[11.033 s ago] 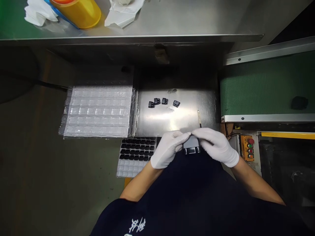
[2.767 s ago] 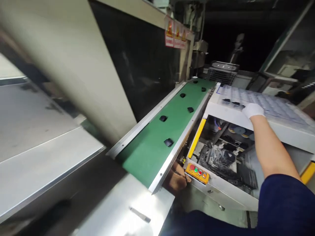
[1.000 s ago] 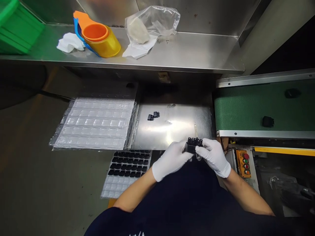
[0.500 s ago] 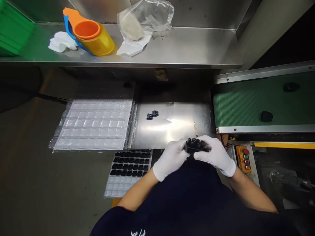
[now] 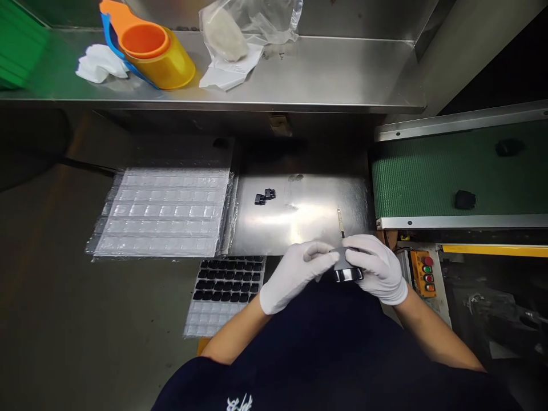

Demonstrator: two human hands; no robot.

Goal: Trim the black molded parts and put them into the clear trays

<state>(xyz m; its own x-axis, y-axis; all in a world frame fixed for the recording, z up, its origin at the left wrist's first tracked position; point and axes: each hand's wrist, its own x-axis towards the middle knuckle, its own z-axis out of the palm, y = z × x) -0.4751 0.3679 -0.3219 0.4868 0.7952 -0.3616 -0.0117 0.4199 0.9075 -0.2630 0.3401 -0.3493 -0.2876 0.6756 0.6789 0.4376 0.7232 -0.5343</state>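
My left hand (image 5: 297,277) and my right hand (image 5: 377,268), both in white gloves, grip a small black connector block (image 5: 346,267) between them at the near edge of the steel plate. Its grey face shows upward, and my fingers hide most of it. Beyond my hands, two more black connectors (image 5: 264,197) lie on the stainless steel plate (image 5: 303,220). A slim metal blade (image 5: 340,222) lies on the plate just ahead of my right hand.
To the left lie a stack of clear blister trays (image 5: 162,214) and a tray of black parts (image 5: 226,285). A green conveyor belt (image 5: 458,171) carrying black parts runs on the right, above an orange button box (image 5: 423,274). A steel shelf (image 5: 325,71) holds a yellow jug (image 5: 158,60).
The connector has turned in my hands, so its grey face shows instead of its black end. My hands have drawn closer together around it.
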